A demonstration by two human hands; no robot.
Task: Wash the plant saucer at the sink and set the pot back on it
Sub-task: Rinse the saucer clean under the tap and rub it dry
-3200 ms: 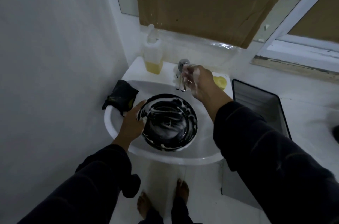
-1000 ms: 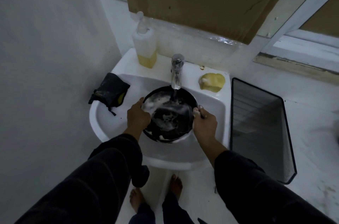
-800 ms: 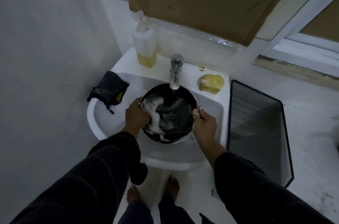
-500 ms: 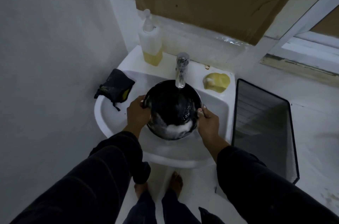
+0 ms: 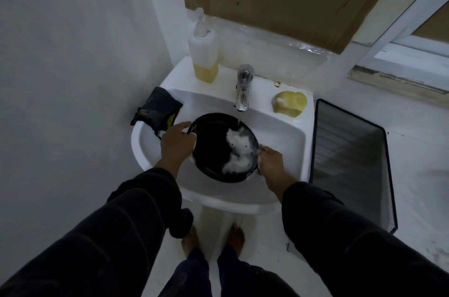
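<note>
1 saucer (image 5: 218, 151), 1 tap (image 5: 243, 89), 2 sponges (image 5: 289, 103)

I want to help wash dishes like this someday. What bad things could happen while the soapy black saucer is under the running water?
1. The saucer still has white foam in it, and the left hand and right hand pinch only its rim, so it might slip and drop into the sink.
2. It is tilted under the tap, so water may splash out.
3. The bare feet stand right below; a wet floor could be slippery.
</note>
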